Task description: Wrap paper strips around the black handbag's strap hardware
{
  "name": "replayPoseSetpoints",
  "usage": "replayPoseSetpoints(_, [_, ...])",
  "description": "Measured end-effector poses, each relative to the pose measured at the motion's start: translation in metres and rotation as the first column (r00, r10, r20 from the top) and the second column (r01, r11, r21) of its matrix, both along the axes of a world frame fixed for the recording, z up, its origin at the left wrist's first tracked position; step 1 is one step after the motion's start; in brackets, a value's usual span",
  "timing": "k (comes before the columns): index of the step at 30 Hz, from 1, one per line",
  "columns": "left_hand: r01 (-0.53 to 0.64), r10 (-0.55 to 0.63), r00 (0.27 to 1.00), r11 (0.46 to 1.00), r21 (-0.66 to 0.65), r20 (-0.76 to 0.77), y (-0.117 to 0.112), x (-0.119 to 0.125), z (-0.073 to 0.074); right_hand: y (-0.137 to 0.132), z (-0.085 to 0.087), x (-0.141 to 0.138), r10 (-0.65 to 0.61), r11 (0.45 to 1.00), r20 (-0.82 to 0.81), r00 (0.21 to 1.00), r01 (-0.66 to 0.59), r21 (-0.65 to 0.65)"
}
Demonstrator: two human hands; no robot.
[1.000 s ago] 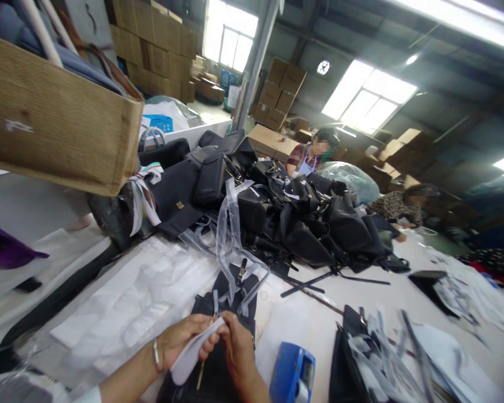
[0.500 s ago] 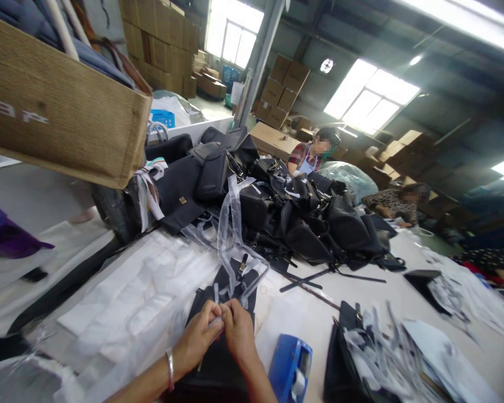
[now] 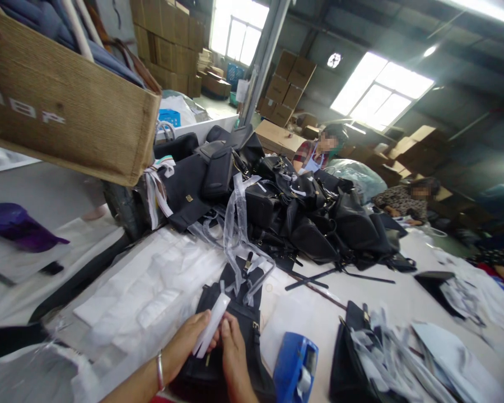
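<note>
A narrow white strip (image 3: pixel 213 324), folded lengthwise, stands slanted between my hands above a black leather bag (image 3: pixel 239 341). My left hand (image 3: pixel 189 338), with a silver bangle at the wrist, is closed on the strip's left side. At the strip's right edge, my right hand (image 3: pixel 234 338) has its fingers curled and pinched against it; its fingertips are partly hidden. The bag lies on the table beneath both hands, with a buckle on its right side. Its handle is wrapped in clear plastic (image 3: pixel 236 224), which rises in a loop beyond my hands.
A blue tape dispenser (image 3: pixel 292 364) stands right of the bag. Farther right lies another black bag (image 3: pixel 344 347) with plastic-wrapped straps. White sheets (image 3: pixel 130 296) cover the left side. Black bags (image 3: pixel 311 218) are heaped behind. A tan woven bag (image 3: pixel 67 106) hangs upper left. Two people sit beyond.
My hands have drawn slightly apart, and the white strip now shows upright between them. More of the black bag's front is visible. The whole view has shifted slightly.
</note>
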State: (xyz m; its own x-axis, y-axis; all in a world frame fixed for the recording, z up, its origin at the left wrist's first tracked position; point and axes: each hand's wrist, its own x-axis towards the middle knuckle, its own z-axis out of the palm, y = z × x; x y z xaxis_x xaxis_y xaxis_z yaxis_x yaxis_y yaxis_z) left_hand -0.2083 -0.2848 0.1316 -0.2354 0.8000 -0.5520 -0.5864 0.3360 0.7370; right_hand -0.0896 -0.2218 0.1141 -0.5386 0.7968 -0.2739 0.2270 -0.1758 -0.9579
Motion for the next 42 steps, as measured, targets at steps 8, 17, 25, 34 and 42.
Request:
replayPoseSetpoints(8, [-0.095, 0.092, 0.993, 0.995, 0.038, 0.071, -0.006, 0.008, -0.005, -0.029, -0.019, -0.019, -0.114, 0.982, 0.051, 0.992, 0.105, 0.156])
replayPoseSetpoints(17, [-0.062, 0.067, 0.991, 0.997, -0.046, 0.115, 0.002, 0.004, 0.008, -0.036, -0.017, -0.021, -0.103, 0.835, 0.324, 0.941, -0.095, 0.543])
replayPoseSetpoints(25, [-0.038, 0.048, 0.998, 0.978, -0.207, 0.043, 0.011, 0.001, -0.022, -0.020, 0.034, 0.076, -0.110, 0.871, 0.392, 0.913, -0.101, 0.481])
replayPoseSetpoints(34, [-0.019, 0.023, 1.000, 0.965, -0.262, 0.011, 0.013, 0.001, -0.020, -0.028, -0.016, 0.253, -0.533, 0.837, 0.690, 0.490, 0.423, 0.346])
replayPoseSetpoints(42, [0.004, -0.004, 1.000, 0.960, -0.279, 0.001, 0.012, 0.000, -0.027, -0.043, -0.037, 0.245, -0.591, 0.794, 0.497, 0.636, 0.568, 0.217])
